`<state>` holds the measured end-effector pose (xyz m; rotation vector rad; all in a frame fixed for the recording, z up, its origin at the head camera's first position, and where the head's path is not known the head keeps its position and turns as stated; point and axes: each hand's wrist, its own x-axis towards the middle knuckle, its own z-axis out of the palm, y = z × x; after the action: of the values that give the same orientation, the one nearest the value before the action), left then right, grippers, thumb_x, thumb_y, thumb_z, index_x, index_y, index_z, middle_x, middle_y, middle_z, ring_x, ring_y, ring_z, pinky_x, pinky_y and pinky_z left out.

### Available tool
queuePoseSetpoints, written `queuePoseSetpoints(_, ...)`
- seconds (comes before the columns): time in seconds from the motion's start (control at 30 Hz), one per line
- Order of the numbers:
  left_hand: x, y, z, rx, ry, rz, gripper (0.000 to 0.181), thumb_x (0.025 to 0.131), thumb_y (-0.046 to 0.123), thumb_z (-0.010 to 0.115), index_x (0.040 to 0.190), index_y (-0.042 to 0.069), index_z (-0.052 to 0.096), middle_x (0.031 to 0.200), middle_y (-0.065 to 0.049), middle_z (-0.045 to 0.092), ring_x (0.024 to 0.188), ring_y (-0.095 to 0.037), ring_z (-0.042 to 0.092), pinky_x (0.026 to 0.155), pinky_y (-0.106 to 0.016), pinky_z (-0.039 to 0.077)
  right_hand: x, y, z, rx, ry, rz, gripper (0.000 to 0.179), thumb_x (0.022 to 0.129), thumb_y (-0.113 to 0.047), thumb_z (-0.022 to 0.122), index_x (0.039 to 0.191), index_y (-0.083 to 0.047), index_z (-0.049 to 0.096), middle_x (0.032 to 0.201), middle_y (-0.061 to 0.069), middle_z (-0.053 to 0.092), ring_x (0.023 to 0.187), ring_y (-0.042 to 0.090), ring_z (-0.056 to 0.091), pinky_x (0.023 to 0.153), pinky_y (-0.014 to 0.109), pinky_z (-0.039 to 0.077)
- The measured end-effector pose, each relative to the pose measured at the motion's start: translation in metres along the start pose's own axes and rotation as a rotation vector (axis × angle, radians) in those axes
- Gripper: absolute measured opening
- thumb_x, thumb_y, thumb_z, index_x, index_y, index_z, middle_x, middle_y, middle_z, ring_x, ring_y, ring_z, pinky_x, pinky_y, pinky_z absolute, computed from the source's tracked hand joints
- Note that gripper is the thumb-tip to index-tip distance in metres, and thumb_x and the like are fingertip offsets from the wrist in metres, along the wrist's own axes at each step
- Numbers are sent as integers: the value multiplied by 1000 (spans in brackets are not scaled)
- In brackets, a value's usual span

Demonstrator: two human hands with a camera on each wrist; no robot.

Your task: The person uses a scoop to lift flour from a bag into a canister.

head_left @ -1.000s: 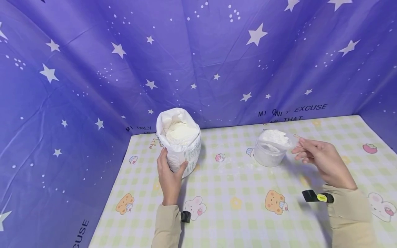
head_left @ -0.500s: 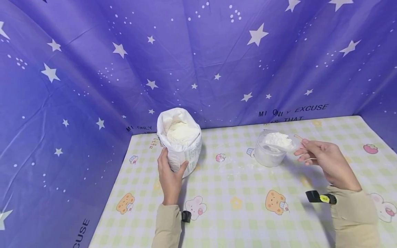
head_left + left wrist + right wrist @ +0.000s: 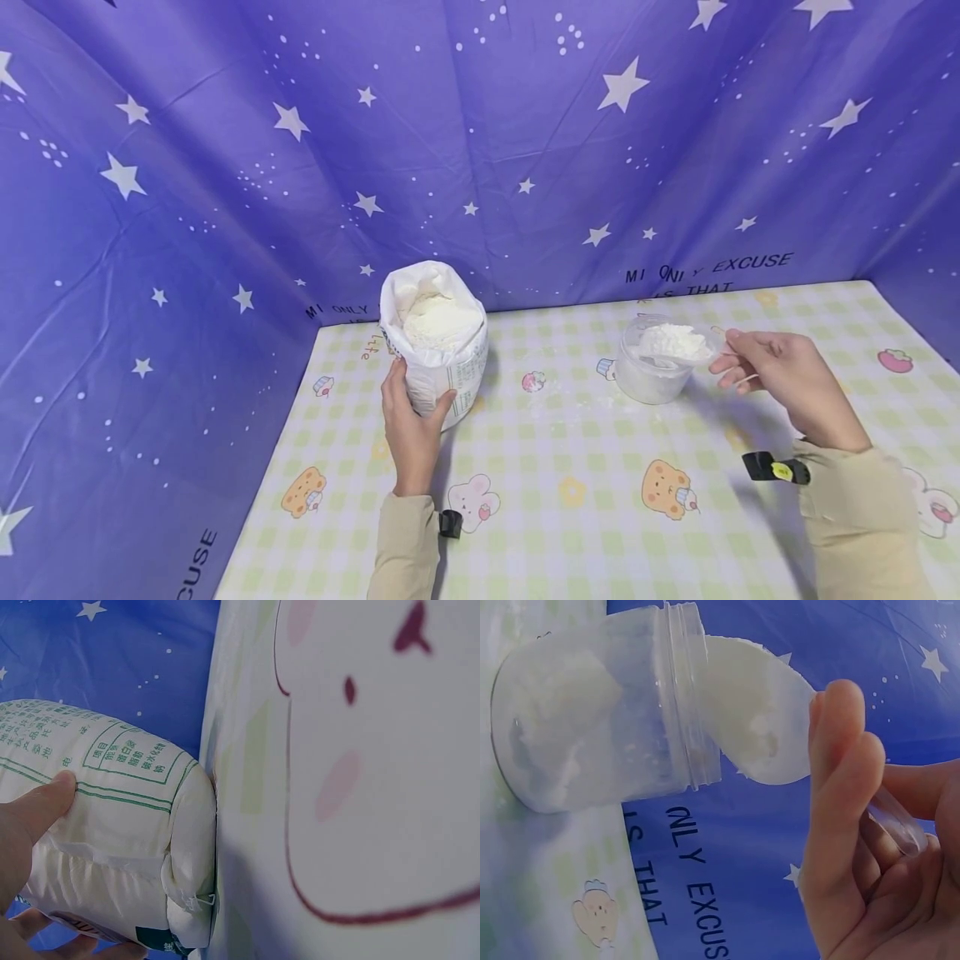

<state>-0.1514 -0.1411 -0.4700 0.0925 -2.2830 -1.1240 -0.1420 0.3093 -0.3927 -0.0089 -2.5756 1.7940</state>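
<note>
On the left of the head view, a white paper bag point(image 3: 457, 383) of flour-like powder point(image 3: 438, 321) stands with its top rolled down. My left hand point(image 3: 412, 425) grips its lower side, thumb at the front and fingers around the far left; green print shows in the left wrist view. My right hand point(image 3: 787, 383) holds a clear plastic scoop point(image 3: 784, 727) by its handle. The scoop is heaped with white powder point(image 3: 675, 340) and sits over the mouth of a clear round jar point(image 3: 652, 385). Some powder lies inside the jar, seen through its wall in the right wrist view.
Light powder traces lie on the checked tablecloth point(image 3: 562, 442) between bag and jar. A purple star-printed curtain point(image 3: 480, 150) hangs directly behind the table and along its left side. Each wrist wears a black strap.
The scoop has moved slightly right and down over the jar, still heaped. My right hand shifted right, then a little back up. Left hand and bag stay put.
</note>
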Motion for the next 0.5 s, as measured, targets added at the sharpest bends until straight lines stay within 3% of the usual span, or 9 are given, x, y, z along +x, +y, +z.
queuePoseSetpoints(0.3,0,0,0,5,-3,-3,84,78,25,86,146,6,41,151,-13,40,141,-32,38,116,-50,34,3,-13,-2,-135,0,47,58,104,-42,45,124,13,52,79,-6,74,68,14,71,60,29,58)
queuePoseSetpoints(0.5,0,0,0,4,-5,-8,84,78,25,86,146,7,41,151,-13,40,142,-32,38,116,-50,33,6,-20,-3,-166,-21,67,63,104,-43,44,125,16,51,78,-5,75,69,13,71,62,29,59)
